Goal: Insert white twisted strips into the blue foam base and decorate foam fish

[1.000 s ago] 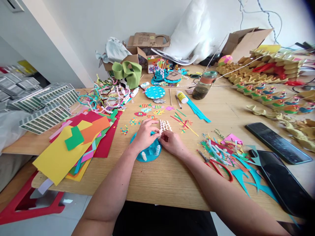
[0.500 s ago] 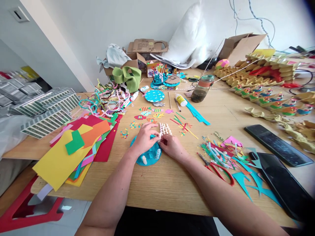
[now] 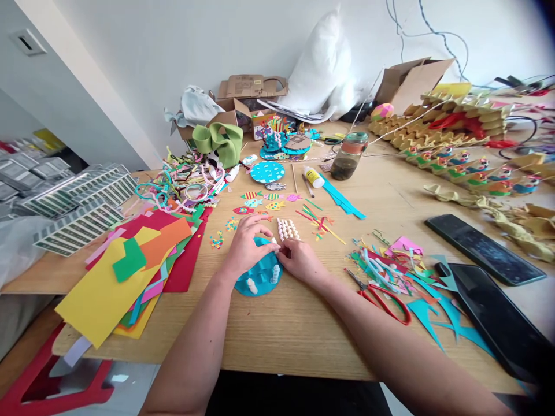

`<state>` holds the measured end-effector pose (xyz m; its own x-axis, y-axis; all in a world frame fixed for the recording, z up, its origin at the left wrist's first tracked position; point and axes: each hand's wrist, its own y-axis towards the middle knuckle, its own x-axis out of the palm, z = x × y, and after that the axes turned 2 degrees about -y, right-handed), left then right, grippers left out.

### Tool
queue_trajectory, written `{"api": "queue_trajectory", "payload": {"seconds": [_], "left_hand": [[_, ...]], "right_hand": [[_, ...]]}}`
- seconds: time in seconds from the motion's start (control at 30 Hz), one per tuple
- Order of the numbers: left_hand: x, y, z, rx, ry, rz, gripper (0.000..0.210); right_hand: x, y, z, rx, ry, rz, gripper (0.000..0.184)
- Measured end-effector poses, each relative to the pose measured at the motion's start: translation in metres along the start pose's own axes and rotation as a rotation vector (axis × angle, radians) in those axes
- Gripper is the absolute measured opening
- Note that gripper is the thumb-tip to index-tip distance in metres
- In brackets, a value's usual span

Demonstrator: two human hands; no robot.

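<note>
Over the blue disc [image 3: 260, 284], my left hand [image 3: 248, 242] arches with its thumb against a short white wavy piece [image 3: 274, 241]. My right hand [image 3: 300, 259] is closed, its fingertips meeting that same piece at the disc's right edge. Two more white wavy pieces [image 3: 252, 285] stand on the disc among blue folded strips. My hands hide the disc's far part. Just beyond my right hand lie rows of white wavy pieces [image 3: 288, 229]. Paper fish [image 3: 274, 205] and small coloured dots [image 3: 216, 240] lie past my left hand.
Coloured sheets [image 3: 99, 300] are piled at left, under a heap of fuzzy stems [image 3: 191, 179]. Red-handled scissors [image 3: 381, 297], paper scraps and two phones [image 3: 485, 248] lie at right. Farther back are a glue bottle [image 3: 314, 177], a jar [image 3: 349, 157] and a dotted blue disc [image 3: 267, 171].
The view has shifted slightly. My hands have drawn a little away from the rows of white pieces toward the blue disc, and a white wavy piece now shows between them.
</note>
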<state>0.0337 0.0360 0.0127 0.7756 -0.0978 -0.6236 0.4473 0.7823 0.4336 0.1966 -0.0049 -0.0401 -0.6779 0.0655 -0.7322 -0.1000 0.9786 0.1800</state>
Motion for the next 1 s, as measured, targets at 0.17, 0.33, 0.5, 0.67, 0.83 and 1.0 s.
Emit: {"api": "queue_trajectory", "payload": {"seconds": [0.17,0.33,0.5,0.67,0.83,1.0], "left_hand": [[0.002,-0.001,-0.001,0.021,-0.013,0.004,0.008],[0.006,-0.001,-0.004,0.056,-0.015,0.026,0.006],[0.009,0.0,-0.003,0.067,-0.016,0.036,0.004],[0.01,0.001,-0.003,0.085,-0.011,0.051,0.002],[0.011,0.002,-0.003,0.092,-0.009,0.045,0.004],[0.012,0.002,-0.002,0.105,-0.013,0.045,0.005]], "right_hand": [[0.0,-0.001,0.001,0.002,0.021,-0.005,0.015],[0.0,-0.001,0.002,0.02,0.048,-0.008,0.015],[0.0,0.0,0.004,0.036,0.1,-0.008,0.017],[-0.001,0.0,0.004,0.05,0.092,-0.013,0.017],[0.0,0.001,0.004,0.056,0.086,-0.009,0.017],[0.001,0.001,0.005,0.056,0.09,-0.004,0.017]]}}
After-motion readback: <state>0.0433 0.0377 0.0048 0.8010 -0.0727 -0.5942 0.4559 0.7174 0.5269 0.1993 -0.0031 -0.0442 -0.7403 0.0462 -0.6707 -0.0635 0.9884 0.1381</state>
